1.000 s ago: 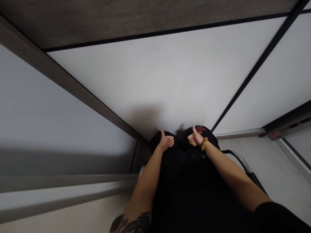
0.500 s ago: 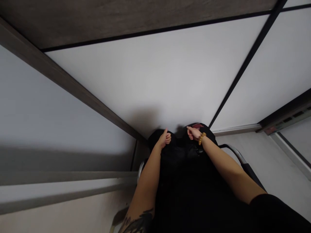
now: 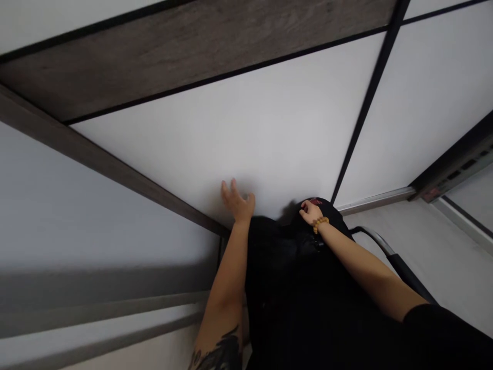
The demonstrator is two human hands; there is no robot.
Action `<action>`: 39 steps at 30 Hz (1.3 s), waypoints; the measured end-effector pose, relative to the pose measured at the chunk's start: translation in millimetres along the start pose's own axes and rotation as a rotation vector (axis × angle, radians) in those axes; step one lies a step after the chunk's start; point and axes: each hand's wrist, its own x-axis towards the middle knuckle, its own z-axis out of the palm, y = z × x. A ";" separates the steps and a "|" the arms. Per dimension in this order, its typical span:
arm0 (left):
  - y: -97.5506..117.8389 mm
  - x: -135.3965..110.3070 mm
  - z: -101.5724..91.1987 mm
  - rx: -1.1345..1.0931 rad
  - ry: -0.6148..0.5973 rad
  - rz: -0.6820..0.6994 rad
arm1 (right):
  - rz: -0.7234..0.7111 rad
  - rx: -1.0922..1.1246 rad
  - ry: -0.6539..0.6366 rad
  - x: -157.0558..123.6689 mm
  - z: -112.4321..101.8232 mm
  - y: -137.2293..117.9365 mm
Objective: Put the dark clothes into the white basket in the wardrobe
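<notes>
1. The black cloth bundle [image 3: 296, 267] fills the lower middle of the view, reaching from the bottom edge up to a rounded top end. Its folds are too dark to make out its shape or tell what kind of item it is. A small red patch [image 3: 316, 201] shows near the top end.
2. The right hand [image 3: 311, 213] lies on that top end, just beside the red patch. Its fingers are bent down onto the black cloth, but I cannot tell whether they pinch it or only rest on it. A bead bracelet [image 3: 321, 223] in a yellow-brown colour circles the wrist.
3. The left hand [image 3: 238, 201] is open, with its fingers spread and pointing up. It stands just beyond the edge of the bundle, holding nothing, and is well apart from the right hand. A dark tattoo [image 3: 217, 352] marks the forearm near the bottom edge.
4. A black sleeve [image 3: 442, 334] covers the right upper arm at the lower right.
5. Behind the hands lies a large white panel [image 3: 215, 128], framed by thin black lines. A dark wood strip [image 3: 154, 67] runs along its far side.
6. A curved metal tube [image 3: 373, 239] with a black part [image 3: 408, 275] sits to the right of the bundle, over a pale floor [image 3: 435, 267].
</notes>
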 end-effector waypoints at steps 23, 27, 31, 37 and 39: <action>10.8 92.5 -38.9 0.088 0.001 -0.081 | -0.425 0.038 0.265 10.9 -25.0 -70.0; 8.1 89.2 -39.2 0.081 -0.023 -0.067 | -0.612 -0.063 0.380 39.9 -55.5 -112.4; 9.4 86.3 -36.0 0.084 -0.041 -0.040 | -0.743 -0.277 0.545 69.4 -83.5 -162.3; 11.2 77.4 -34.1 0.082 -0.028 -0.045 | -0.816 -0.426 0.523 94.3 -89.9 -207.6; 9.6 75.6 -36.6 0.097 -0.018 -0.011 | -0.813 -0.430 0.516 99.7 -86.6 -205.7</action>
